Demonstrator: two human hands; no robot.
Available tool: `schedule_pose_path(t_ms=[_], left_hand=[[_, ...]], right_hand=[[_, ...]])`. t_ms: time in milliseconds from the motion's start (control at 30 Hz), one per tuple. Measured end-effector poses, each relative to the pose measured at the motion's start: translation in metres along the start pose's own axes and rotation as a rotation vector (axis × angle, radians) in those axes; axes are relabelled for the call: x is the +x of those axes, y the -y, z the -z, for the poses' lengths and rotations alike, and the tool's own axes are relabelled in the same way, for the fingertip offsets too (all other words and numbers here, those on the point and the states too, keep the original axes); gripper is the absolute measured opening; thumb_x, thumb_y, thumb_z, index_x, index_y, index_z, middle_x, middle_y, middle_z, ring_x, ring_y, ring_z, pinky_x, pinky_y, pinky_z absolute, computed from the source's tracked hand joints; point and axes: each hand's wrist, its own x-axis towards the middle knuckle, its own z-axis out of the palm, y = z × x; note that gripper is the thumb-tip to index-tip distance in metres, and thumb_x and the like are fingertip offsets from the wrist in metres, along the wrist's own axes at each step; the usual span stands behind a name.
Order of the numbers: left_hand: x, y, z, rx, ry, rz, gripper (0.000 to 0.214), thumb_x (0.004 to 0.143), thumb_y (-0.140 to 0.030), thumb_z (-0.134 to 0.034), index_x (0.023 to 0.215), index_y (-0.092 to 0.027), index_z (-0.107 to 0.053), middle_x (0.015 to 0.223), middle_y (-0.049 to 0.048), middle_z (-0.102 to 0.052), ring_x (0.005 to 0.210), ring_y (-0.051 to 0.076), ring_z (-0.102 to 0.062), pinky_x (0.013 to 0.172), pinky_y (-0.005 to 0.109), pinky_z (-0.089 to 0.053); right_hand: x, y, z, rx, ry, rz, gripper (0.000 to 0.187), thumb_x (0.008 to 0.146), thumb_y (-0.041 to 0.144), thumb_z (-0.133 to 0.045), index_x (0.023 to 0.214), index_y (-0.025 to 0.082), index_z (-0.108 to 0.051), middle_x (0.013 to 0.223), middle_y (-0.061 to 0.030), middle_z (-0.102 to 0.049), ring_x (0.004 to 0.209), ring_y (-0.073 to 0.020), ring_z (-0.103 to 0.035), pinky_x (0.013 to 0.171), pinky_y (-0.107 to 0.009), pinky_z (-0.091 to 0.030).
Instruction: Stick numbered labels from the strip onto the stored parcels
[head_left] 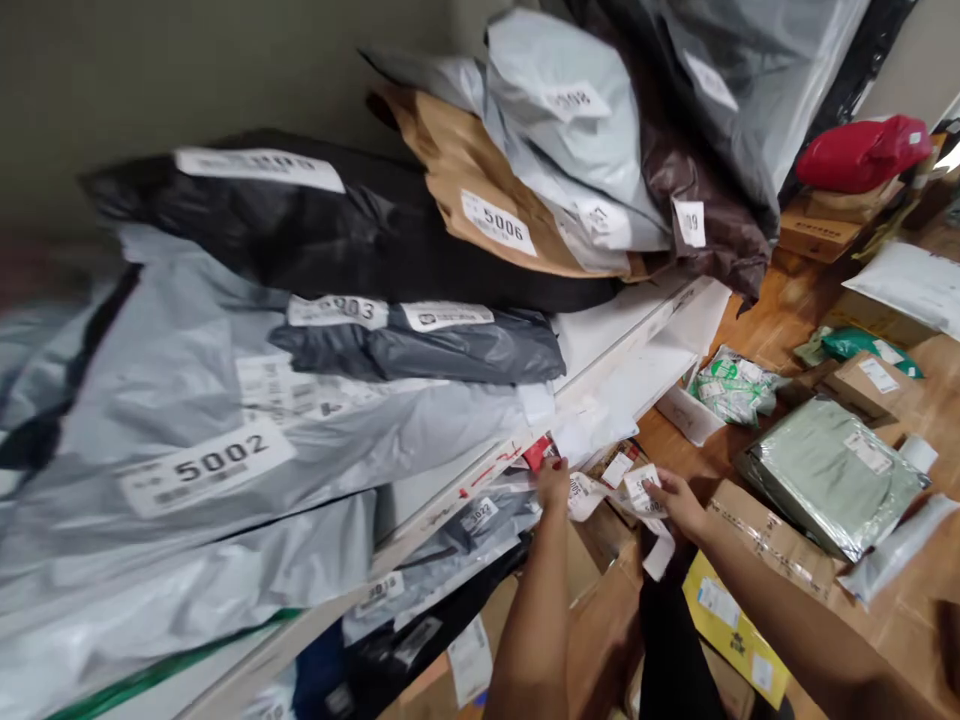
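Observation:
My right hand [679, 503] pinches a strip of white number labels [643, 492], whose loose tail hangs below the fingers. The strip runs left towards my left hand [553, 482], which is closed beside the shelf edge. Whether its fingertips hold the strip or the small red item [537, 453] next to them, I cannot tell. Just above on the shelf lie a dark grey mailer bag [427, 348], a large grey mailer bag [187, 400] labelled 5002 and a brown paper parcel [495, 190] labelled 5006.
The white shelf [600, 350] slants between the bagged parcels and the floor. A lower level holds more labelled grey bags [450, 540]. On the wooden floor to the right are a silvery-green parcel [825, 470], a cardboard box [772, 535], a yellow parcel [739, 620] and a red bag [862, 153].

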Motion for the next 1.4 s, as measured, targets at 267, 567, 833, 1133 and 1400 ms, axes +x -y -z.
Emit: schedule_pose_path(t_ms=[267,567,833,1133,1400], left_hand=[[0.005,0.031,-0.009,0.004,-0.076,-0.126,0.034,0.102,-0.035,-0.035,0.122,-0.018,-0.056,0.119,0.0138,-0.069,0.110,0.028,-0.065,0.090,0.038,-0.050],[0.031,0.053,-0.036,-0.217,-0.268,-0.181,0.017,0.086,-0.029,-0.057,0.099,-0.019,-0.063,0.097,0.0096,-0.075,0.092,0.024,-0.071,0.081,0.033,-0.054],[0.039,0.054,-0.048,-0.363,-0.403,-0.150,0.017,0.080,-0.035,-0.059,0.079,-0.020,-0.067,0.078,0.0061,-0.074,0.076,0.022,-0.069,0.073,0.033,-0.053],[0.039,0.049,-0.051,-0.381,-0.417,-0.121,0.029,0.080,-0.047,-0.060,0.069,-0.020,-0.064,0.070,0.0050,-0.072,0.071,0.022,-0.068,0.069,0.033,-0.052],[0.041,0.044,-0.053,-0.302,-0.452,-0.062,0.028,0.074,-0.048,-0.066,0.066,-0.021,-0.061,0.068,0.0048,-0.072,0.066,0.023,-0.066,0.066,0.034,-0.051]], right_hand=[[0.109,-0.067,-0.062,0.017,0.118,-0.012,0.053,0.053,0.065,-0.081,0.074,0.018,-0.066,0.064,0.0022,-0.062,0.063,-0.0142,-0.052,0.063,-0.028,-0.043],[0.162,-0.109,-0.078,-0.125,0.134,-0.053,0.057,0.052,0.070,-0.075,0.053,0.019,-0.052,0.051,0.0069,-0.038,0.054,-0.0088,-0.033,0.049,-0.023,-0.027],[0.154,-0.112,-0.075,-0.211,0.058,-0.044,0.063,0.064,0.081,-0.058,0.052,0.022,-0.037,0.053,0.0061,-0.028,0.054,-0.0088,-0.024,0.048,-0.024,-0.020],[0.153,-0.118,-0.076,-0.290,-0.080,-0.047,0.066,0.066,0.082,-0.055,0.047,0.023,-0.032,0.049,0.0057,-0.027,0.052,-0.0089,-0.025,0.048,-0.025,-0.022],[0.142,-0.119,-0.070,-0.272,-0.021,-0.071,0.062,0.063,0.079,-0.062,0.050,0.020,-0.047,0.050,0.0045,-0.041,0.053,-0.0101,-0.038,0.050,-0.023,-0.033]])
